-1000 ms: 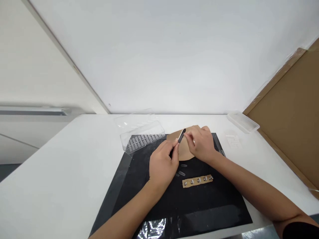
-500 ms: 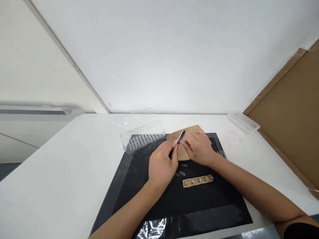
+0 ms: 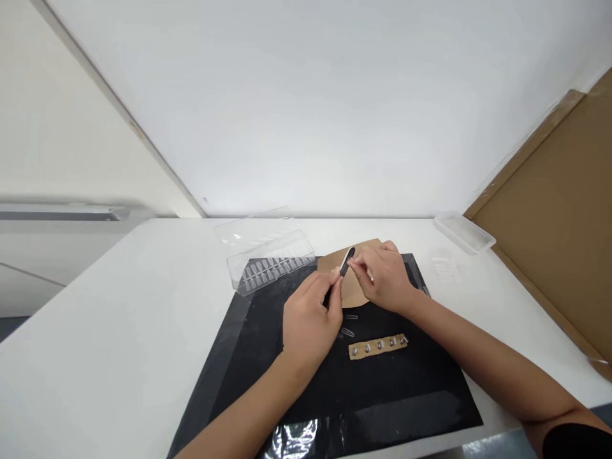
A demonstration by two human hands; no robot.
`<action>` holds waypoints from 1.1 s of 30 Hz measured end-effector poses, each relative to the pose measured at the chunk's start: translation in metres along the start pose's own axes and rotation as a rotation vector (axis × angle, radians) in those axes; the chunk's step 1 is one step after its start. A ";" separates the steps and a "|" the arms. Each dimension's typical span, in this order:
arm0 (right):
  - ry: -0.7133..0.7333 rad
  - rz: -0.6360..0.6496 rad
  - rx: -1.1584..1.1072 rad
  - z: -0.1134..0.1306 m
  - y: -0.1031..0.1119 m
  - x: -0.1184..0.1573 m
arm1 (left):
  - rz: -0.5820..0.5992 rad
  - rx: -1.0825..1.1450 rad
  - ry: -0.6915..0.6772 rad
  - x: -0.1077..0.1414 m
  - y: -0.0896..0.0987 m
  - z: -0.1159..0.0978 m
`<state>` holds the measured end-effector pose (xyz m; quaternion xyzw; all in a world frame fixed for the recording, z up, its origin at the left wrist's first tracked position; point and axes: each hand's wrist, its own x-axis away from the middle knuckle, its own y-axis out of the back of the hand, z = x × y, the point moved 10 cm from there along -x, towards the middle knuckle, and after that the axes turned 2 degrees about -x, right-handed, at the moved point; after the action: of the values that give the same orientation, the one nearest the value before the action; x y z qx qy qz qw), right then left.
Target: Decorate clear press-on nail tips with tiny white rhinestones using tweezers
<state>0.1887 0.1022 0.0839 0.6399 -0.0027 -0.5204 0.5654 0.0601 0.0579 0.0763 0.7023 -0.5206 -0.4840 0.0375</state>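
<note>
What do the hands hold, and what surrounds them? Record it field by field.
Held: left hand grips a slim black stick with a white edge
At the stick: right hand; anything pinched too small to tell
Beneath: flat brown sheet, black rectangular mat
On mat: narrow brown strip bearing five small metallic pieces; small clear tapered pieces
Rear left: clear rectangular plastic box, rows of nail-shaped pieces inside
Rear right: translucent white plastic tray

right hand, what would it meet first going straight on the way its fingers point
Most likely the black strip pinched in the left hand, right by the tips of the right hand; whether they already touch is hard to tell.
</note>
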 end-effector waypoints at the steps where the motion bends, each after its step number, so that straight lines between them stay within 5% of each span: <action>1: 0.032 0.030 0.000 0.002 -0.002 0.000 | 0.012 -0.003 0.001 0.000 -0.001 0.000; 17: 0.050 -0.045 0.032 0.005 0.009 -0.004 | -0.028 0.012 -0.032 -0.001 0.002 -0.002; 22: 0.155 0.048 0.055 0.015 -0.002 -0.001 | -0.013 -0.001 -0.032 -0.001 0.000 0.001; 26: 0.079 -0.010 0.087 0.007 0.005 -0.003 | -0.037 0.007 -0.030 -0.001 0.003 0.002; 33: 0.159 0.156 -0.065 0.006 0.003 0.001 | -0.003 -0.014 -0.032 0.002 -0.003 0.003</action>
<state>0.1866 0.0960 0.0871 0.6584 0.0091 -0.4223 0.6230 0.0600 0.0594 0.0723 0.6951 -0.5167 -0.4987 0.0335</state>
